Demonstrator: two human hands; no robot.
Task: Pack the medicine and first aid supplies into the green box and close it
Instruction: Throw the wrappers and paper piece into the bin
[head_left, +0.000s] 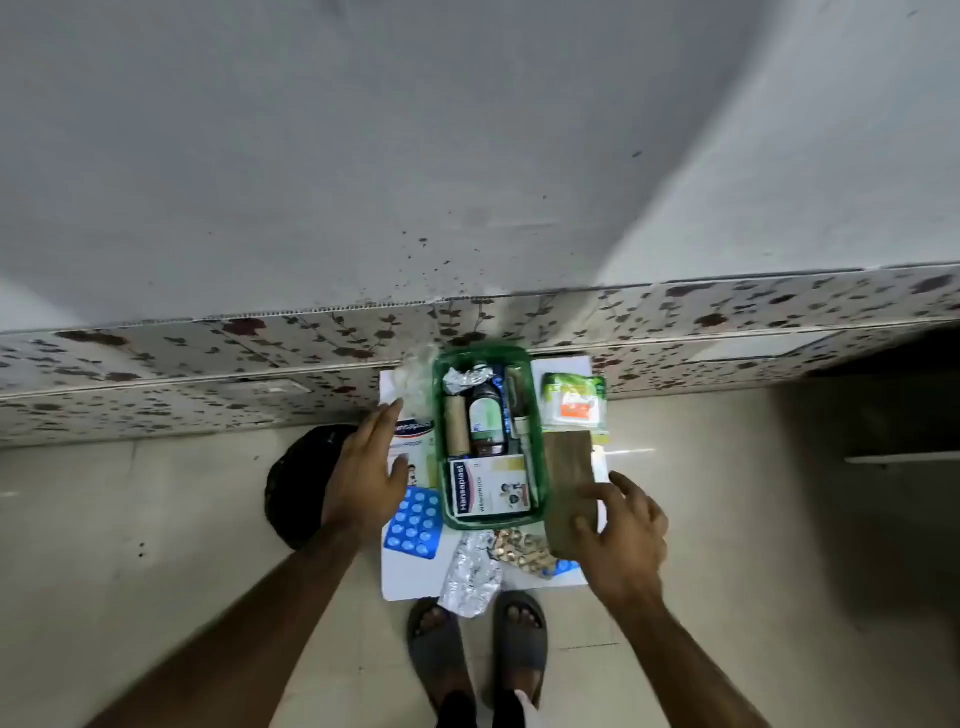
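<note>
The green box (541, 467) stands open on a white board (410, 582) on the floor. Inside it lie a Hansaplast carton (491, 486), a brown bottle (487, 418), a cardboard roll (457, 423) and foil strips. My left hand (366, 467) rests with fingers apart on a second Hansaplast carton (415, 441) left of the box. My right hand (621, 530) grips the near end of a brown wooden-looking lid (566, 478) lying along the box's right side. A blue blister pack (415, 522), a silver strip (470, 574), a gold strip (524, 548) and a green packet (574, 397) lie outside the box.
A low ledge with floral tiles (208, 374) runs behind the board, under a grey wall. A black round object (296, 483) sits on the floor to the left. My feet in grey sandals (478, 649) stand just in front of the board.
</note>
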